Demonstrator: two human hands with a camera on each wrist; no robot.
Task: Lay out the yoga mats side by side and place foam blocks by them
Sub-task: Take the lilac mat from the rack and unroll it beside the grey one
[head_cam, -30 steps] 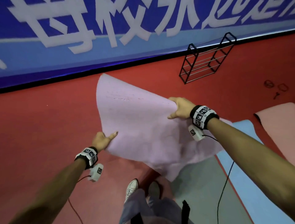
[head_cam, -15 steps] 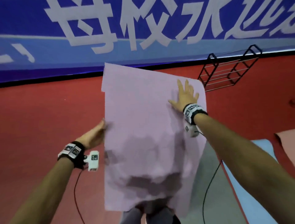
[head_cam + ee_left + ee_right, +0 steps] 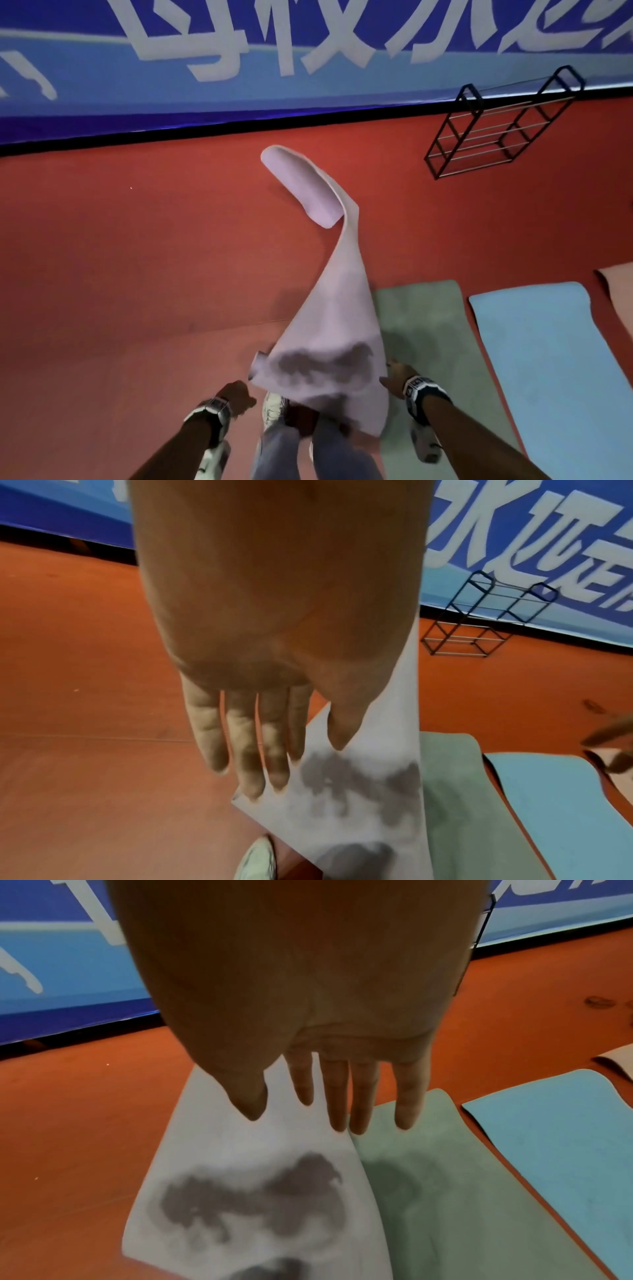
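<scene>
my left hand point(image 3: 236, 394) and my right hand point(image 3: 397, 377) flank the near end of the pale purple yoga mat point(image 3: 329, 342) as it hangs twisted in the air above the red floor point(image 3: 137, 257). seen from my head, the mat's far end curls over on itself toward the blue banner point(image 3: 239, 51), while its near end, blotched with dark grey patches, sags over my legs and my pale shoe point(image 3: 272, 407). in the left wrist view my left hand's fingers point(image 3: 253, 750) are straight and spread, their tips at the mat's near-left corner, with nothing gripped. in the right wrist view my right hand's fingers point(image 3: 342, 1096) are likewise straight and parted, tips at the mat's right edge; whether they touch it i cannot tell. to my right the green yoga mat point(image 3: 428, 325) lies flat on the floor, the purple mat's near end hanging partly over it. just beside the green mat lies the light blue yoga mat point(image 3: 548, 359), a thin strip of red floor between them, and past that the edge of a pink yoga mat point(image 3: 616, 284). a black wire rack point(image 3: 496, 137) lies tipped on the floor by the banner, well apart from the mats.
</scene>
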